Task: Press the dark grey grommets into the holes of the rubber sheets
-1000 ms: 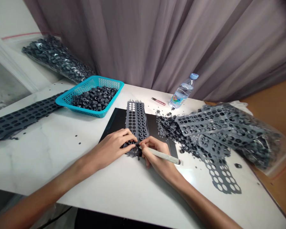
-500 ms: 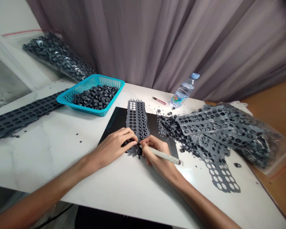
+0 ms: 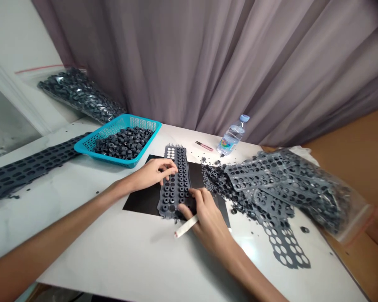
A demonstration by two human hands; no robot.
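Note:
A grey rubber strip (image 3: 175, 197) with two double rows of round holes, many filled with ring-shaped pieces, lies on a black mat (image 3: 138, 201). Over the strip's upper left side is my left hand (image 3: 151, 173), thumb and forefinger close together. Whether a small piece is between them is hidden. My right hand (image 3: 208, 216) is at the strip's lower right, with its thumb and fingers at the near end. A white, pen-like tool (image 3: 186, 226) is held in it, pointing down to the left; the tool's other end is hidden by the hand.
A blue basket (image 3: 105, 160) of black rings stands at the back left, before a bag of rings (image 3: 82, 94). Another strip (image 3: 34, 163) lies left. On the right are loose rings (image 3: 219, 178), punched strips (image 3: 290, 243) and a bag (image 3: 327, 197). Pink snips (image 3: 204, 146) lie beside a water bottle (image 3: 231, 136).
My hands have moved apart: the left up along the strip, the right staying at its near end. The pen-like tool has swung round in my right hand, from pointing right to pointing left.

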